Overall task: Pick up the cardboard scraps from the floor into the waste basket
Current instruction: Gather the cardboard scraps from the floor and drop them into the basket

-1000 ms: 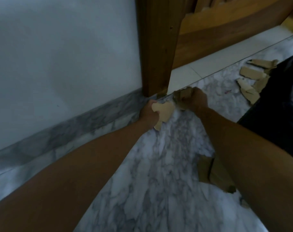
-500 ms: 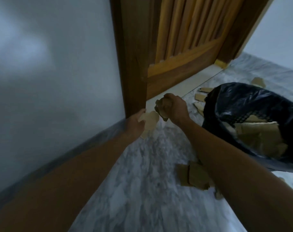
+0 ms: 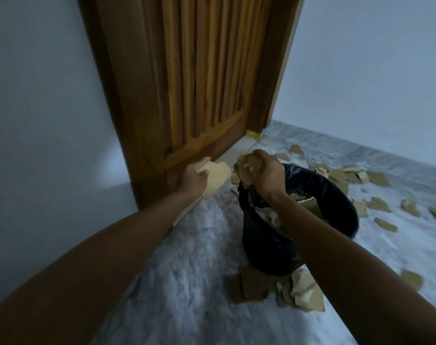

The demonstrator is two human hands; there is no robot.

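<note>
Head view, from the left: a pale wall (image 3: 37, 95) runs to a wooden door (image 3: 199, 83) set in its frame. Low before the door, the left hand (image 3: 193, 178) holds a flat, pale cardboard scrap (image 3: 218, 176), thumb on top and fingers beneath it. Just right of it, the right hand (image 3: 261, 171) is fisted round a crumpled bunch of scraps (image 3: 248, 168), raised over the near rim of the waste basket (image 3: 336, 195). The basket, lined with a black bag, stands on the marble floor (image 3: 187, 282) and already has cardboard pieces inside; the right forearm crosses in front of it and hides part of its opening. A heap of scraps (image 3: 274, 287) lies against the basket's near side. Further right, many loose scraps (image 3: 376, 204) lie scattered across the floor towards the far wall (image 3: 373, 70).
</note>
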